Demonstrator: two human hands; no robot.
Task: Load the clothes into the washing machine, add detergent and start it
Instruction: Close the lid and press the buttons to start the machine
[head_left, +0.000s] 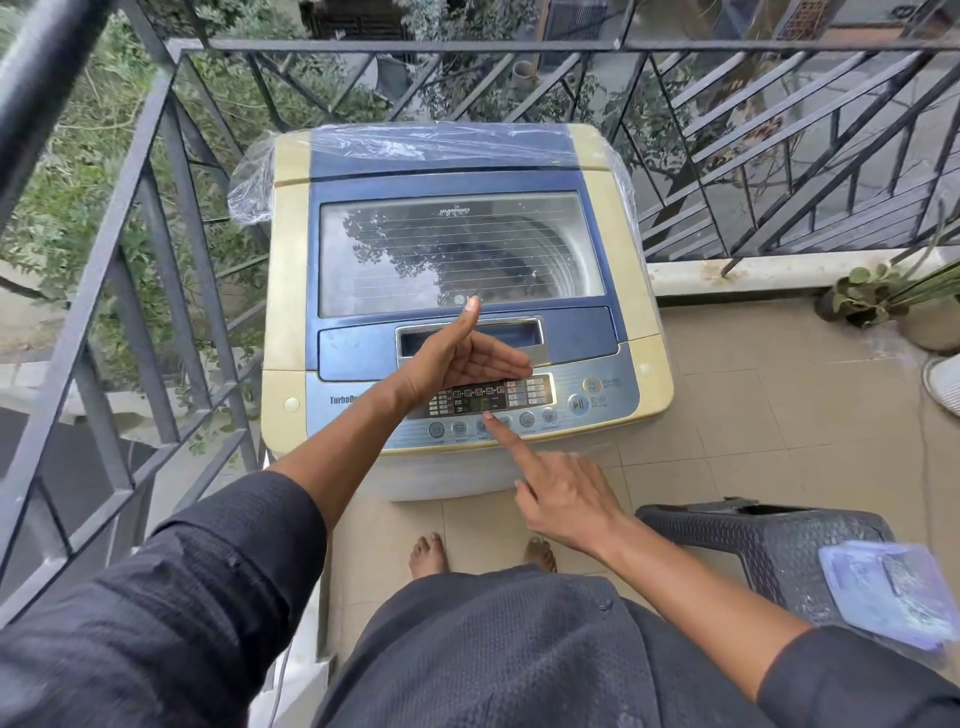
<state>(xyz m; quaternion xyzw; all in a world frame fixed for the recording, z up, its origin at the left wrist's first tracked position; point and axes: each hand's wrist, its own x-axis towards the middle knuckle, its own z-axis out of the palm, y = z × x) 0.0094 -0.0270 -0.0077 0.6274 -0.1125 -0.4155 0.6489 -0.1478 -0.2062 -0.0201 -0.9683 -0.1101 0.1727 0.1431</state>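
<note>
A blue and cream top-loading washing machine (457, 156) stands on a balcony with its glass lid (457, 249) closed. Dark shapes show through the glass; I cannot tell what they are. My left hand (467, 356) hovers above the control panel (519, 395), fingers straight, thumb raised, shading the display. My right hand (561, 493) points its index finger at a round button in the row along the panel's front edge; the fingertip lies at that button and its other fingers are curled, holding nothing.
A black metal railing (171, 208) runs along the left and behind the machine. A dark plastic stool (753, 535) stands at the right with a bluish plastic packet (883, 597) on it. Potted plants (862, 296) sit at the far right.
</note>
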